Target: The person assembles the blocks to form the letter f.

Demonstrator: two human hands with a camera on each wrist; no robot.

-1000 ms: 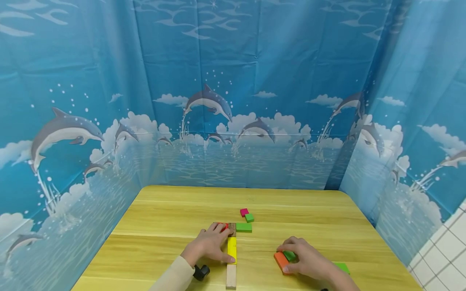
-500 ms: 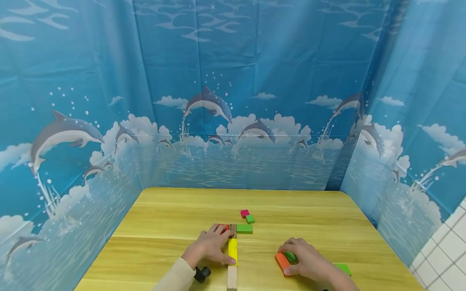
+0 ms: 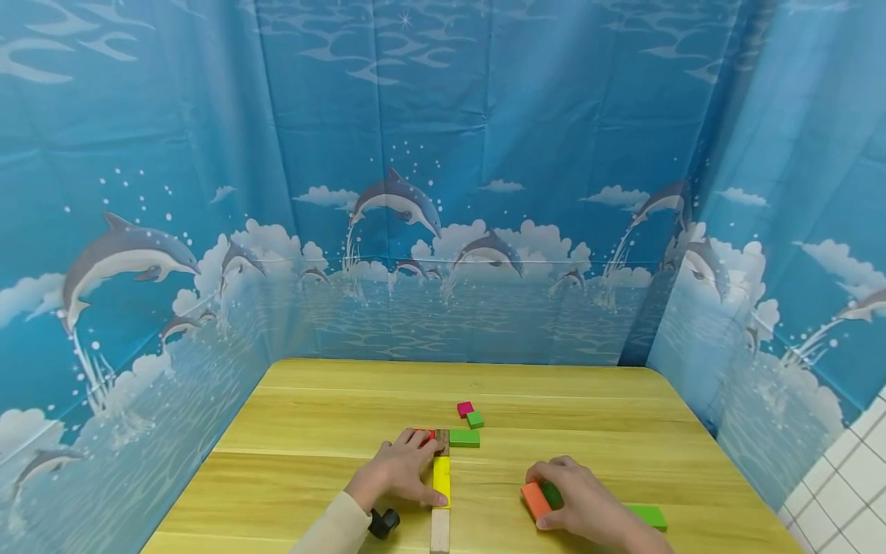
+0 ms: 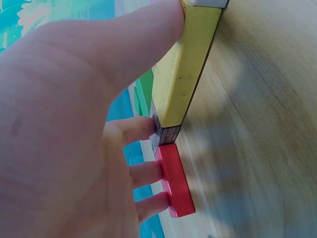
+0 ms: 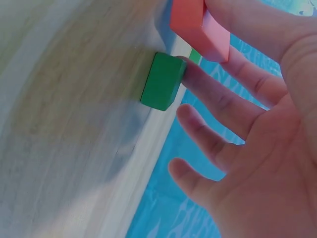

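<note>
My left hand (image 3: 399, 472) rests on a line of blocks. In the left wrist view, its thumb touches the yellow block (image 4: 184, 69), a finger touches the dark brown block (image 4: 164, 136), and two fingers touch the red block (image 4: 176, 181). A pale wood block (image 3: 440, 531) continues the line at the near end. My right hand (image 3: 584, 504) pinches an orange block (image 3: 536, 502) between thumb and index finger. Beside it is a dark green block (image 5: 163, 82), close to the middle fingertip; the remaining fingers are spread.
A light green block (image 3: 464, 438) adjoins the brown one on its right. Farther back lie a small magenta block (image 3: 465, 409) and a small green block (image 3: 474, 419). Another light green block (image 3: 648, 516) lies by my right wrist. A black device (image 3: 384, 523) is on my left wrist.
The orange block has shifted slightly up relative to the dark green one as my right hand moved a little. More of the light green block by my wrist shows. My left hand stays put.
</note>
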